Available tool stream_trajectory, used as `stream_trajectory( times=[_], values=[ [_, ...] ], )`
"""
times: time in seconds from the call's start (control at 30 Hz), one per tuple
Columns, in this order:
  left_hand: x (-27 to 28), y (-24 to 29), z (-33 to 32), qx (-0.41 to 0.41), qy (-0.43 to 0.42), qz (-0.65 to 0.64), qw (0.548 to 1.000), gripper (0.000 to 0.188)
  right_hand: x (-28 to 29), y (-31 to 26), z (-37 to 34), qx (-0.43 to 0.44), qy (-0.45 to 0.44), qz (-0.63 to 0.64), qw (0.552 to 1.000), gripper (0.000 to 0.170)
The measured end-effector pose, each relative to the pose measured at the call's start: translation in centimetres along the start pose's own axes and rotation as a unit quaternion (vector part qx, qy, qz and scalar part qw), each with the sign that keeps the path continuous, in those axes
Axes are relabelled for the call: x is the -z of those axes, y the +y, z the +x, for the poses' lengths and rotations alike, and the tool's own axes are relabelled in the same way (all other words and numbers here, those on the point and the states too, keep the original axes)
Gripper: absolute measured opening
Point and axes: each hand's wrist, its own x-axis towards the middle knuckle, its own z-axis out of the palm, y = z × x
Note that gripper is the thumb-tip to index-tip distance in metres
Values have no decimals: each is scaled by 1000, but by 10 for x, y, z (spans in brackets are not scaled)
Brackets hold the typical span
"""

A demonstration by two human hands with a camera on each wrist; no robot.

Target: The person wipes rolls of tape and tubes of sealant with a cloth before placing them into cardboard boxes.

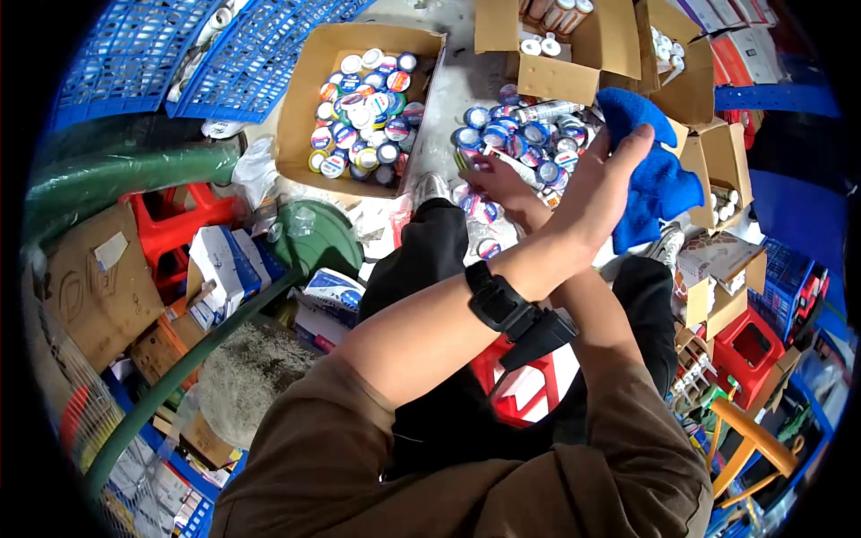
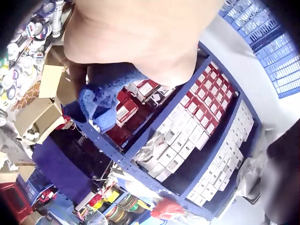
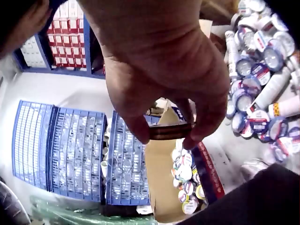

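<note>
Crossed over the right forearm, my left hand (image 1: 596,193) grips a fuzzy blue cloth (image 1: 659,184), which spreads out past the thumb; its fingers are hidden behind the hand. In the left wrist view the cloth (image 2: 99,105) hangs below that hand. My right hand (image 1: 507,186) reaches out underneath, beside the heap of tape rolls (image 1: 529,139). Seen from the right wrist, this hand (image 3: 168,79) pinches a dark roll of tape (image 3: 171,131) edge-on between thumb and fingers. A cardboard box (image 1: 300,117) of similar rolls stands to the left of the heap.
Open cardboard boxes (image 1: 560,76) with white-capped tubes stand behind and right of the heap. Blue plastic baskets (image 1: 260,54) are at the back left. A green pole (image 1: 170,386), red stools (image 1: 749,354) and a blue shelf (image 2: 154,136) stacked with small boxes surround the seated person.
</note>
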Motion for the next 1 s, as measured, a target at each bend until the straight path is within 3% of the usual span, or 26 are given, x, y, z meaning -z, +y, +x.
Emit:
stream_trajectory(
  times=[0.07,0.2,0.27,0.3,0.33,0.4,0.5,0.67,0.8,0.9,0.93,0.97,1.0],
  values=[
    [3,3,-2,-6,-7,-2,1000,60,-19,-25,5,38,25,245,969,67],
    [1,10,0,-4,-11,-47,999,58,-10,-48,12,101,-5,357,929,66],
    [2,10,2,22,-6,-121,992,44,9,-30,23,129,5,132,983,65],
    [-1,8,4,4,12,-125,992,43,21,-19,24,76,30,34,996,66],
    [-2,6,4,5,10,-125,992,43,34,-4,22,76,32,34,996,66],
    [-4,3,3,26,-34,-82,996,54,60,39,24,-22,-16,-13,1000,60],
    [-10,-6,1,41,-43,-101,993,46,79,71,-11,-114,82,-92,986,61],
    [-24,-18,0,63,-40,-93,993,37,130,181,-21,-131,132,-245,951,66],
    [-13,-30,12,81,-66,-151,983,50,154,218,-20,-108,175,-287,936,71],
    [-4,-15,21,-11,19,-70,997,45,168,236,-20,-88,210,-303,926,74],
    [1,-10,23,-27,17,-66,997,43,174,242,-25,-107,228,-308,918,71],
    [1,-7,25,-36,75,-70,994,39,176,235,-32,-129,243,-311,909,69],
    [1,-2,26,-20,78,-87,993,36,179,246,-34,-94,253,-292,918,64]
  ],
)
